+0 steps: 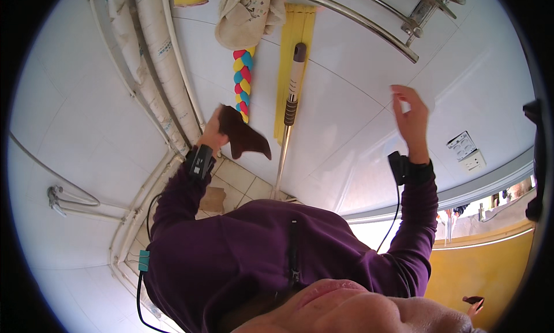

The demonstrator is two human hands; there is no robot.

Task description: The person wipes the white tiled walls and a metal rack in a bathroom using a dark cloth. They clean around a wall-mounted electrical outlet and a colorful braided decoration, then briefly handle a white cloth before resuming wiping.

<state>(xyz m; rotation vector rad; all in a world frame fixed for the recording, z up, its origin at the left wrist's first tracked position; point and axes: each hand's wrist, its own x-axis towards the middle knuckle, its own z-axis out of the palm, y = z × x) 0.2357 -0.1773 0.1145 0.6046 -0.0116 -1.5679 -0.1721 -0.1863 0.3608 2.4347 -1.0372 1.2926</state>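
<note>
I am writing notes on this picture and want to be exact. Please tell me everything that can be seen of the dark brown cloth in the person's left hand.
The dark brown cloth is a small, soft, limp piece that looks like thin fabric, plain in colour with no pattern visible. The left hand pinches it at one edge, and the rest hangs free, ending in a pointed corner. It is held up in front of the white tiled wall, beside a braided multicoloured rope and a mop handle. Whether it touches them or the wall cannot be told.
</note>
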